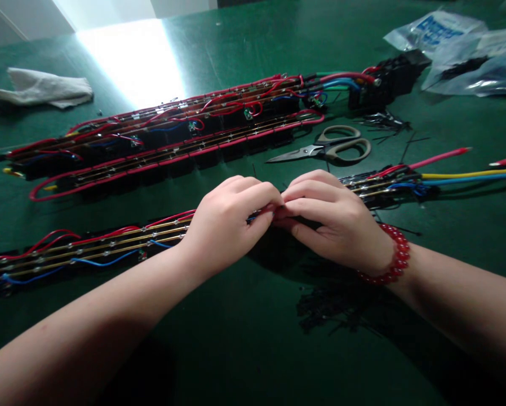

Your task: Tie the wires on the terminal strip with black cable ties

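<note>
A long black assembly [109, 246] with brass rods and red and blue wires runs across the green table under my hands. My left hand [231, 217] is over its middle, with thumb and fingers pinched together. Meeting it fingertip to fingertip, my right hand [335, 217] is also closed in a pinch and wears a red bead bracelet [399, 254]. Whatever sits between the fingertips is hidden. Thick yellow, blue and red cables [468, 176] leave the assembly's right end. Behind my right hand lie scissors [316, 150], blades pointing left.
Farther back lie two similar wired assemblies [185, 121] with a black connector block [388, 84] at their right end. Thin black cable ties [327, 307] are heaped near me, more [386, 121] beyond the scissors. Plastic bags [439, 34] are at back right, a grey cloth [41, 89] at left.
</note>
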A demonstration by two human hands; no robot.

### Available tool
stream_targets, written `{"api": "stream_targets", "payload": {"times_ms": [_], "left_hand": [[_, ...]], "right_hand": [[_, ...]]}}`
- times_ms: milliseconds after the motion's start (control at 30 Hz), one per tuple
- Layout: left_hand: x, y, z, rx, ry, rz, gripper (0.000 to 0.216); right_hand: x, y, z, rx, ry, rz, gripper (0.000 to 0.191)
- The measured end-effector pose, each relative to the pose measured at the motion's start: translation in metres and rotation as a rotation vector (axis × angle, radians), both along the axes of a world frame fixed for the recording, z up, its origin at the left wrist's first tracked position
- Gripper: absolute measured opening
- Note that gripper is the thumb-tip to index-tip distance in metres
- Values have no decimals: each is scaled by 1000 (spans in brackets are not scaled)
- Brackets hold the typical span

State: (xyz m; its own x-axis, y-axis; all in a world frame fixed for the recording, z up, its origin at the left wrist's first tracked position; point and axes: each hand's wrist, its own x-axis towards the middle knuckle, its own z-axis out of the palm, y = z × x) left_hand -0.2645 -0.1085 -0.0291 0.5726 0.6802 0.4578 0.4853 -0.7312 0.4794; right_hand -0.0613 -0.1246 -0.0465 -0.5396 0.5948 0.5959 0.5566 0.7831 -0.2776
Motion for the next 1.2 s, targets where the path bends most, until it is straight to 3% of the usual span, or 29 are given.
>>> {"api": "stream_targets", "payload": {"times_ms": [1200], "left_hand": [[-1, -1, -7, 155, 72, -51, 19]], "right_hand": [[0, 1, 3, -112, 66, 19, 8]]}}
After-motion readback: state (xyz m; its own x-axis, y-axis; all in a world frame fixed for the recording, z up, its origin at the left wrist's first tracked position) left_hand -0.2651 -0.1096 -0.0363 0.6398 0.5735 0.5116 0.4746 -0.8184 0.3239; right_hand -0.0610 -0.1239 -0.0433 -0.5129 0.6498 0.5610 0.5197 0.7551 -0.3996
